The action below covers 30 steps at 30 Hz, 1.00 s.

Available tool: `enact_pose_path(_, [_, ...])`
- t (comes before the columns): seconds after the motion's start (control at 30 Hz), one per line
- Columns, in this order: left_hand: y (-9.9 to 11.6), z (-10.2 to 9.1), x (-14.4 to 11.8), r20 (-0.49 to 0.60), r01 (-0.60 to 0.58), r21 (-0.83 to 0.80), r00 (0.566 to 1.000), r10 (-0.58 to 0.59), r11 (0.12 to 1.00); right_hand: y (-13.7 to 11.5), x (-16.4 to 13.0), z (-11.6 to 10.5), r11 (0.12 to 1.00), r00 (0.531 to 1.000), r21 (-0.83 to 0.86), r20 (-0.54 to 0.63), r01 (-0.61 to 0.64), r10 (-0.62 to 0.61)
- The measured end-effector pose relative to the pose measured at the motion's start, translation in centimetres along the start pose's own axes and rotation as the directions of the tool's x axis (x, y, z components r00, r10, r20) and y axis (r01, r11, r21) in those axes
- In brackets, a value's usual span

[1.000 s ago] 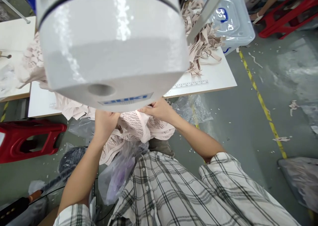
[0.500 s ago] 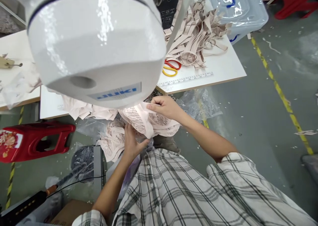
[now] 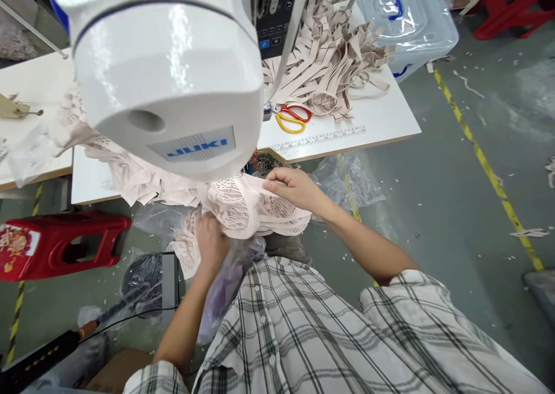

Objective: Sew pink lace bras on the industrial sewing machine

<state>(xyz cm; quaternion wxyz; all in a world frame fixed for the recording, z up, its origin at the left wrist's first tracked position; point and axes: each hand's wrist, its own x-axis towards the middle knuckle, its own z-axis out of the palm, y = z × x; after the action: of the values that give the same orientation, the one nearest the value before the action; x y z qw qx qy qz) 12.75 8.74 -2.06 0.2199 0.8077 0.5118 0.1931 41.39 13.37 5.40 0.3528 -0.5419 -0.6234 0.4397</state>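
Observation:
Pale pink lace bras (image 3: 236,212) hang in a chain below the sewing machine head (image 3: 173,88), their upper edge running under it. With thumb and bent fingers, my right hand (image 3: 292,189) pinches the top edge of the right-hand cup. My left hand (image 3: 211,241) is closed on the lace at the left, its fingers curled into the fabric and partly hidden. More of the pink pieces (image 3: 147,177) lie bunched on the table to the left. The needle area is hidden behind the machine head.
Scissors with red and yellow handles (image 3: 292,118) and a ruler (image 3: 321,138) lie on the white table (image 3: 390,114), before a heap of beige straps (image 3: 333,64). A clear lidded box (image 3: 407,24) stands beyond. At left is a red stool (image 3: 65,244); plastic bags (image 3: 351,180) hang below the table.
My left hand has moved left and up, and its spread thumb and fingers have closed on the lace. My right hand keeps its pinch. The view has shifted slightly, showing more of the table fabric.

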Motion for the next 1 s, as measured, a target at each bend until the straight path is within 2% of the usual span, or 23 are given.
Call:
enact_pose_path(0.03, [-0.5,-1.1,0.0,-0.089,0.048,0.048,0.995,-0.044,0.998,0.2,-0.3,-0.5,1.0,1.0,-0.022,0.011,-0.006,0.006])
enact_pose_path(0.1, [-0.9,-2.2,0.2,-0.275,0.149,0.172,0.956,-0.098,0.974,1.1,-1.3,-2.2,0.995,0.999,-0.09,-0.004,-0.05,0.05])
enact_pose_path(0.13, [-1.0,-2.1,0.4,-0.318,0.164,0.226,0.944,-0.086,0.96,1.8,-1.9,-3.2,0.984,0.996,-0.154,-0.025,-0.089,0.086])
enact_pose_path(0.17, [-0.9,-1.7,0.7,-0.314,0.149,0.268,0.947,-0.06,0.952,2.8,-2.5,-4.4,0.959,0.99,-0.248,-0.046,-0.139,0.132])
enact_pose_path(0.2, [-0.8,-0.8,1.0,-0.259,0.108,0.293,0.965,-0.03,0.95,3.8,-3.2,-5.6,0.909,0.98,-0.366,-0.061,-0.2,0.191])
enact_pose_path(0.27, [-0.7,1.3,1.6,-0.031,-0.008,0.271,0.999,0.017,0.962,5.9,-4.5,-7.6,0.712,0.93,-0.624,-0.068,-0.322,0.361])
enact_pose_path(0.33, [-0.6,3.4,2.1,0.184,-0.063,0.22,0.983,0.022,0.973,7.3,-5.3,-8.3,0.511,0.877,-0.788,-0.077,-0.345,0.473])
enact_pose_path(0.37, [-0.6,4.2,2.2,0.246,-0.066,0.208,0.969,0.013,0.976,7.6,-5.4,-7.9,0.478,0.885,-0.818,-0.079,-0.32,0.458])
enact_pose_path(0.4, [-0.5,4.7,2.3,0.284,-0.07,0.205,0.959,0.009,0.976,7.7,-5.3,-7.0,0.499,0.919,-0.823,-0.066,-0.271,0.39])
enact_pose_path(0.47, [-0.2,5.2,2.3,0.305,-0.095,0.221,0.952,0.023,0.971,7.4,-4.3,-3.9,0.629,0.99,-0.772,0.006,-0.086,0.142])
enact_pose_path(0.53, [0.4,5.3,2.2,0.323,-0.139,0.248,0.945,0.053,0.959,6.9,-2.7,0.1,0.74,0.992,-0.661,0.108,0.124,-0.07])
enact_pose_path(0.6, [1.0,5.2,1.9,0.355,-0.167,0.263,0.932,0.066,0.95,6.7,-1.2,3.8,0.786,0.967,-0.571,0.217,0.239,-0.136])
enact_pose_path(0.67, [1.6,5.2,1.8,0.378,-0.176,0.265,0.924,0.066,0.948,7.2,-0.5,6.1,0.78,0.956,-0.578,0.283,0.239,-0.083])
enact_pose_path(0.73, [2.2,5.4,1.7,0.369,-0.166,0.265,0.928,0.059,0.95,8.4,-0.7,6.5,0.739,0.96,-0.646,0.281,0.192,-0.004])
enact_pose_path(0.8, [3.1,5.8,1.7,0.347,-0.162,0.258,0.936,0.065,0.953,10.0,-1.7,5.4,0.712,0.972,-0.689,0.232,0.137,0.038])
enact_pose_path(0.87, [4.2,6.4,1.7,0.343,-0.202,0.211,0.931,0.121,0.956,11.5,-3.1,3.7,0.718,0.979,-0.691,0.191,0.083,0.071])
enact_pose_path(0.93, [4.9,6.6,1.6,0.369,-0.28,0.076,0.9,0.234,0.957,12.6,-4.4,2.4,0.733,0.981,-0.68,0.158,0.027,0.111])
enact_pose_path(1.0, [4.5,6.0,0.9,0.378,-0.318,-0.118,0.862,0.339,0.941,12.9,-5.5,2.2,0.741,0.983,-0.672,0.118,-0.023,0.138])
